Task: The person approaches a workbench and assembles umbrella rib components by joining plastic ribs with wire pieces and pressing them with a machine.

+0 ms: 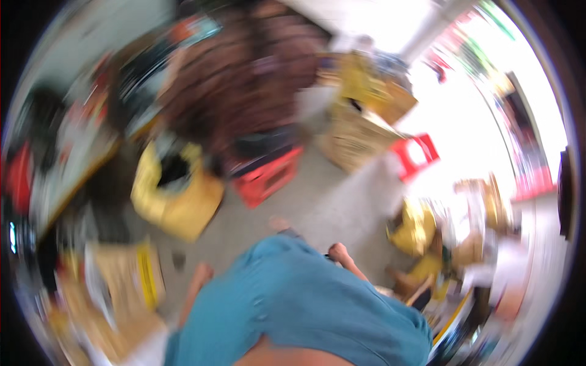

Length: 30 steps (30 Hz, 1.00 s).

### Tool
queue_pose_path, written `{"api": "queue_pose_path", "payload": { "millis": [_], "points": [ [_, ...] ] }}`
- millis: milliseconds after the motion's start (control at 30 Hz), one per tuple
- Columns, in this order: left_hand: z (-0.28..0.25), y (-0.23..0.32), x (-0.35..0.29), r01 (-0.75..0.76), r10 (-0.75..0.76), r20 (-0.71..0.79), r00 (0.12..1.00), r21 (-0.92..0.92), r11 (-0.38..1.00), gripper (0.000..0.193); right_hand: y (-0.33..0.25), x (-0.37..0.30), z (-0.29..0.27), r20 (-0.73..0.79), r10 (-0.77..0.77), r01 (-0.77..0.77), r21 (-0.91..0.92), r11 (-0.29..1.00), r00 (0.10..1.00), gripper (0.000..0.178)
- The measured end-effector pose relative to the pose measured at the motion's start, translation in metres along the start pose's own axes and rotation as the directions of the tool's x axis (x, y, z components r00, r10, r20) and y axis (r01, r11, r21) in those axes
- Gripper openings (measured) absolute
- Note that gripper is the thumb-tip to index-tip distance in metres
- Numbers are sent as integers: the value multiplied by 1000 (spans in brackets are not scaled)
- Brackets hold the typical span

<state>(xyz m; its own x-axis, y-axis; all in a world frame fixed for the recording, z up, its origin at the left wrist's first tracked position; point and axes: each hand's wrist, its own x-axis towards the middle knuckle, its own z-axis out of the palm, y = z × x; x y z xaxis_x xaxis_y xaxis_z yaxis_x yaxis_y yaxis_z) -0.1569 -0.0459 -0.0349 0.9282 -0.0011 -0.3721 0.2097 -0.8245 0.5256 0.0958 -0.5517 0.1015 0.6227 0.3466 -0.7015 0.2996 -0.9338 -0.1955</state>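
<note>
Motion blurs the whole head view. My left hand (204,270) hangs low at my left side, beside my blue-green shirt (287,293); its fingers are smeared and nothing plain shows in it. On the other side my right hand (337,251) is down by my body with its fingers curled in. A small dark bit shows against it, too little to name. A bare foot (279,224) is on the grey floor (250,224) ahead of me. Neither hand touches the boxes or sacks around.
Ahead stand a yellow sack (174,210) with an open top and a red crate (268,180) below a brown stack (213,85). Cardboard boxes (357,137) and a red box (417,155) lie farther right. Flattened cardboard (125,274) is at left, a gold bag (415,229) at right.
</note>
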Motion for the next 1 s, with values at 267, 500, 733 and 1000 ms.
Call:
{"api": "queue_pose_path", "payload": {
  "millis": [267,500,733,1000],
  "points": [
    [-85,149,-63,576,-681,22,732,-553,602,21,22,63,-15,2,-28,28,53,998,1000,20],
    [104,124,-190,711,-843,49,536,-564,420,22,-98,115,-74,202,-174,174,21,985,964,20],
    [-82,114,-188,558,-917,61,395,-808,187,17,-210,138,-90,160,-156,127,177,976,975,20],
    [-239,20,-159,434,-821,-274,500,-741,512,17,-281,159,-70,174,-303,306,6,952,937,19]
  ]
}}
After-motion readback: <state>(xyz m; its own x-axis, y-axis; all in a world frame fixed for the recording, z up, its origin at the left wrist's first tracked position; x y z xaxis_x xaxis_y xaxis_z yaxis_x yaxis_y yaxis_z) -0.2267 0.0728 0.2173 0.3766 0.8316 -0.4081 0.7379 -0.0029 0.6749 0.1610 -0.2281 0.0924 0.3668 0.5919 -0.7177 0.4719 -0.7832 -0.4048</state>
